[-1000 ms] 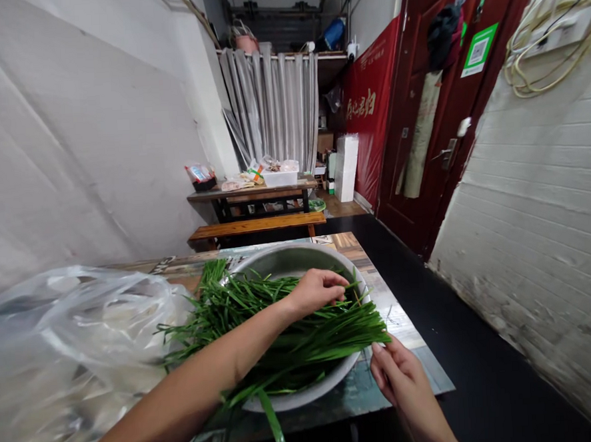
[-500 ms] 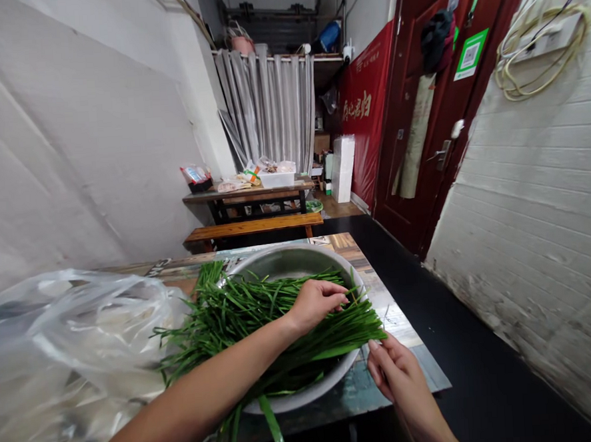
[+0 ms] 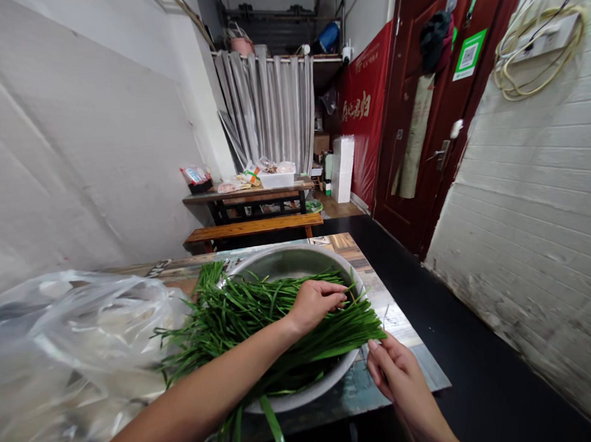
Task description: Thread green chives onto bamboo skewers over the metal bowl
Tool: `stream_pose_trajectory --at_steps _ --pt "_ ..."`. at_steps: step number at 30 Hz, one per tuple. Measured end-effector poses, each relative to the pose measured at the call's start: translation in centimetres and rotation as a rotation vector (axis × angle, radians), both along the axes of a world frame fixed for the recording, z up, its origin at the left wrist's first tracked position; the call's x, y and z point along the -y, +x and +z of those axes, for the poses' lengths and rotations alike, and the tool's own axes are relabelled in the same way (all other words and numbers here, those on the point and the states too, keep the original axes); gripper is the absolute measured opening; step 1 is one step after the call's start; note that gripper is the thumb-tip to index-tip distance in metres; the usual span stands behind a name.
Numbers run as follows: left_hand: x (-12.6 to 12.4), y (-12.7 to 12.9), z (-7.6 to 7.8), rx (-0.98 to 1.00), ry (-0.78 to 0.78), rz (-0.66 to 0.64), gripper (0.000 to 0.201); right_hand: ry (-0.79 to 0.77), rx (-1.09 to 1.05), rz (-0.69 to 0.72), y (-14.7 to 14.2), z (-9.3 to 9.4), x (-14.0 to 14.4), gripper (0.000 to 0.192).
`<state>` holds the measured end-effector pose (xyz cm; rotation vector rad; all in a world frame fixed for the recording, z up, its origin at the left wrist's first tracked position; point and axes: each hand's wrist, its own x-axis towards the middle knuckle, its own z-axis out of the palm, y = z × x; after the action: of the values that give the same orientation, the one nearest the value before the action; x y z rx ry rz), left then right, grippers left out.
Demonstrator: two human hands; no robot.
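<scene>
Sorting looks barely begun: the left hand pinches a few blades atop the chives heaped across the metal basin, the right hand grips their tips at the rim, nothing yet set apart

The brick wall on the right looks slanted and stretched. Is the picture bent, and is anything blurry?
Head view: the wide lens bends the edges, so the white brick wall leans; the clear plastic bag looks smeared and soft, while the green chive leaves in the round metal basin are sharp.
</scene>
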<state>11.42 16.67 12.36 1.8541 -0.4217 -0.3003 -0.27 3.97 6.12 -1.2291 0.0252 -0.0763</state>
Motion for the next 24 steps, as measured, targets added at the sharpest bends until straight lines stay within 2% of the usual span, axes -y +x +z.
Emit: stream_pose_trajectory --at_steps 7,10,12,15,16,18,20,22,24 --pt "-0.2 0.4 -0.8 0.165 0.067 -0.07 0.029 -0.001 -0.009 -0.022 0.1 -0.1 -0.1 0.029" --pt "-0.3 -0.1 -0.9 0.252 0.105 -0.158 0.026 -0.003 -0.017 -0.014 0.1 -0.4 0.1 0.03" --pt "-0.7 -0.5 -0.5 0.289 0.157 -0.256 0.026 -0.003 -0.02 -0.004 0.0 -0.5 0.3 0.029" --pt "-1.8 -0.1 1.3 0.294 0.248 -0.417 0.031 -0.012 -0.021 0.01 -0.4 -0.7 0.5 0.027" --pt "-2.2 0.5 2.0 0.303 0.28 -0.425 0.033 -0.017 -0.02 0.01 -0.6 -0.7 0.5 0.027" --pt "-2.8 2.1 3.1 0.376 0.344 -0.289 0.032 -0.024 -0.014 0.001 -1.0 -0.9 0.4 0.026" --pt "-3.1 3.8 3.3 0.467 0.441 -0.195 0.027 -0.021 -0.009 -0.021 -1.3 -1.0 0.3 0.026" --pt "-2.9 5.2 2.5 0.54 0.552 -0.231 0.021 -0.015 -0.01 -0.033 -1.5 -1.1 0.2 0.027" --pt "-2.5 6.1 1.1 0.578 0.634 -0.309 0.018 -0.012 -0.017 -0.03 -1.5 -1.2 0.2 0.027"
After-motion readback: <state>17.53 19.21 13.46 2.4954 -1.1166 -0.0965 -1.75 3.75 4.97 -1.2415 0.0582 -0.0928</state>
